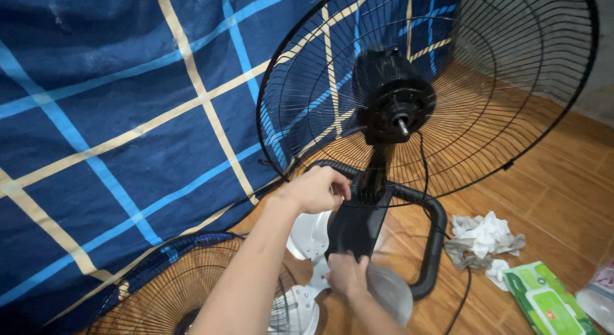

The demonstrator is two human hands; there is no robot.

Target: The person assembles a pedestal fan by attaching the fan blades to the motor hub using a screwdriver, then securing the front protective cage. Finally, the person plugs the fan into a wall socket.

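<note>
- Fingers of my left hand (314,189) are curled and pressed on the top end of the black plastic control housing (355,221) of the fan, just below the neck; they grip its upper left edge.
- Fingers of my right hand (346,273) are bent around the lower end of the same housing, pinching its bottom edge from below.
- Between the two hands the housing runs its long axis from the lower edge up toward the black motor with the bare metal shaft (392,104), so the left hand is the nearer one to the motor and the right hand is nearer to me.
- Behind the motor stands the black wire rear grille (511,85), upright and slightly tilted; no blade is on the shaft.
- Under the housing lies the grey translucent plastic fan blade (313,236), and the black tubular loop base (436,245) curves around on the right.
- At lower left the second black wire grille (160,290) lies flat beside the blue checked cloth (115,117).
- On the wooden floor (563,181) at right I see crumpled white tissues (483,236) and a green flat pack of wipes (547,303), well apart from both hands.
</note>
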